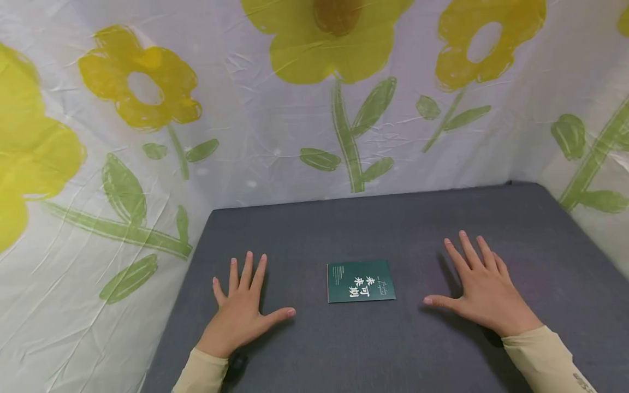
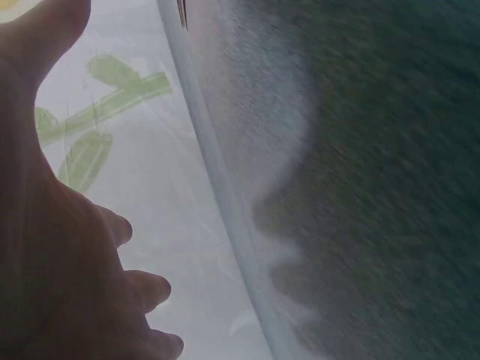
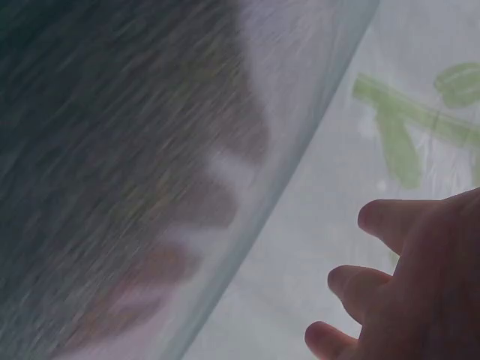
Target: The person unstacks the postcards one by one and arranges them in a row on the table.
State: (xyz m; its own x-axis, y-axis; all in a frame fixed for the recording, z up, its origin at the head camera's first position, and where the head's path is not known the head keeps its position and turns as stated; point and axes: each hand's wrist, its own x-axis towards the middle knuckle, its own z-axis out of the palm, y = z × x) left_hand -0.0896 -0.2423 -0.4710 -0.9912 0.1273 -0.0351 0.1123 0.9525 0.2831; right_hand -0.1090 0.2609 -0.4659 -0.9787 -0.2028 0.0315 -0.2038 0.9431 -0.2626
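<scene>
A small dark green booklet (image 1: 361, 281) with white Chinese characters lies flat on the grey table, between the two hands in the head view. To its left, the left hand (image 1: 241, 316) is held palm down with fingers spread, its thumb pointing toward the booklet. On the other side, the right hand (image 1: 484, 295) is spread in the same way, its thumb toward the booklet's right edge. Both hands are apart from the booklet and hold nothing. Each wrist view shows the spread fingers of the left hand (image 2: 75, 225) and right hand (image 3: 420, 277) above the table, casting shadows.
The dark grey table (image 1: 304, 349) has rounded far corners. A white cloth (image 1: 265, 136) printed with yellow flowers and green leaves hangs behind it and along both sides. Beige sleeves (image 1: 543, 355) cover the forearms.
</scene>
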